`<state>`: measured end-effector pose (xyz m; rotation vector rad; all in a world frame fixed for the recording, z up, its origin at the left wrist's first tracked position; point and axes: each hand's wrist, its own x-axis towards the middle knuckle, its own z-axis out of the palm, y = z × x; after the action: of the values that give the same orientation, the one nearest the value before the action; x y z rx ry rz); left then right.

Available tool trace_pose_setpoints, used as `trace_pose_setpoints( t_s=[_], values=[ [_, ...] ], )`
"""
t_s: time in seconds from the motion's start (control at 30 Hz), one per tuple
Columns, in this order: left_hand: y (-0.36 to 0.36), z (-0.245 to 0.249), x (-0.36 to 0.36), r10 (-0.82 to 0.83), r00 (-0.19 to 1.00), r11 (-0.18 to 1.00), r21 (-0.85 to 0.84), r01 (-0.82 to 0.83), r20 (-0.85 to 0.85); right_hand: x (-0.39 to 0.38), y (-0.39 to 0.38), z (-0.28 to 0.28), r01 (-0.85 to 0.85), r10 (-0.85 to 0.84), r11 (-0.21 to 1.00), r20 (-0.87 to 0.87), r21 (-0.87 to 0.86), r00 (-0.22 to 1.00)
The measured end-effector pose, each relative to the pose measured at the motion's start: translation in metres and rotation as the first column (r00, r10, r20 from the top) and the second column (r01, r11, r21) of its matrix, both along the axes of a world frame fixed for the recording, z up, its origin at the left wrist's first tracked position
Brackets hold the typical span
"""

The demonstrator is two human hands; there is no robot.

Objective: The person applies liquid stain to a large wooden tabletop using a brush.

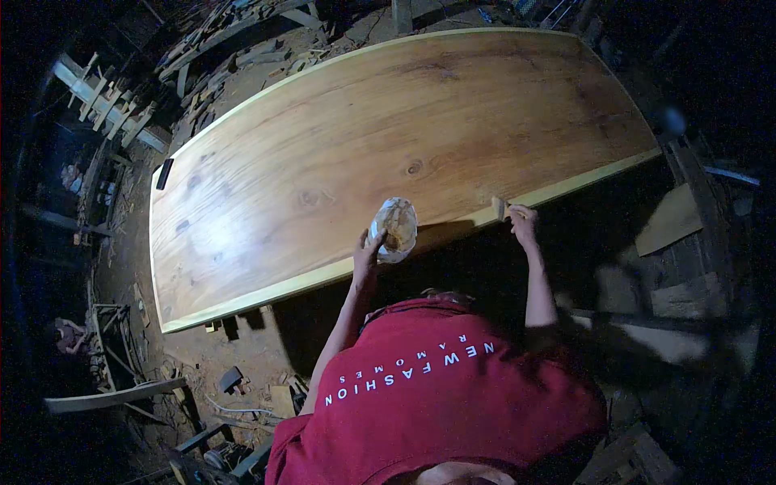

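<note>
My left hand grips a whitish, cut-open plastic container by its near side. Brown residue or liquid shows inside it. Fingers closed, my right hand holds a paintbrush by the handle, its bristle end over the pale near edge of a large wooden tabletop. The container overlaps the same near edge, to the left of the brush. Brown grain and dark knots run across the board, and a lighter border strip follows its rim.
A small black block lies at the board's left end. Scrap wood is heaped behind it. A loose curved plank and a dark hammer-like head are at lower left; flat wood pieces stand to the right.
</note>
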<state>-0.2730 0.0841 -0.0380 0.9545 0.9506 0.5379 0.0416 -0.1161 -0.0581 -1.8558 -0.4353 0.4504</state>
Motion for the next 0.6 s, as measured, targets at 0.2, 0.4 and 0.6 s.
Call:
trace_pose_setpoints(
  t_s=[0.2, 0.4, 0.6],
  values=[
    [-0.031, 0.002, 0.011, -0.002, 0.99, 0.996, -0.091, 0.015, 0.14, -0.049, 0.027, -0.039, -0.218, 0.317, 0.948, 0.769, -0.233, 0.556],
    [-0.058, 0.006, 0.0, 0.122, 0.989, 0.99, -0.076, -0.116, 0.086, -0.073, 0.035, -0.006, -0.515, 0.466, 0.856, 0.368, 0.043, 0.805],
    [-0.086, -0.01, -0.015, 0.355, 0.935, 0.935, -0.011, -0.355, 0.008, -0.056, 0.031, 0.048, -0.487, 0.492, 0.856, 0.013, 0.173, 0.87]
  ],
)
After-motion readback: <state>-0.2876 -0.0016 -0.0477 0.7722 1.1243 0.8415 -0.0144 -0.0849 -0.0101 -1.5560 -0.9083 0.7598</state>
